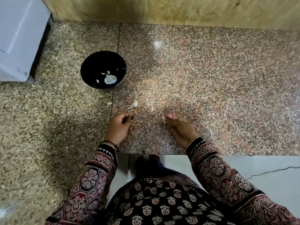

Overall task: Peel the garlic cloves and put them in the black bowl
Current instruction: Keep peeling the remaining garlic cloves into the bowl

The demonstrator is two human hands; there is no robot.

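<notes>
Head view, itemised.

- granite counter [203, 70]: running speckled across the frame and meeting a yellowish wall panel [162, 8] at the back.
- black bowl [90, 65]: sitting on the counter left of centre, well beyond both hands. It is holding several peeled garlic cloves [110, 79], which are showing pale against the dark inside.
- loose clove [134, 104]: lying on the counter between the bowl and the left hand, trailing a thin stalk. A smaller piece [109, 103] is lying to its left.
- left hand [119, 125]: curling its fingers inward, thumb lying against the forefinger. Whether anything is sitting inside cannot be told.
- right hand [180, 127]: showing blurred, fingers drawn together, with a pale scrap [163, 118] at the fingertips. Whether it is being pinched cannot be told.
- white appliance [19, 38]: standing at the far left.
</notes>
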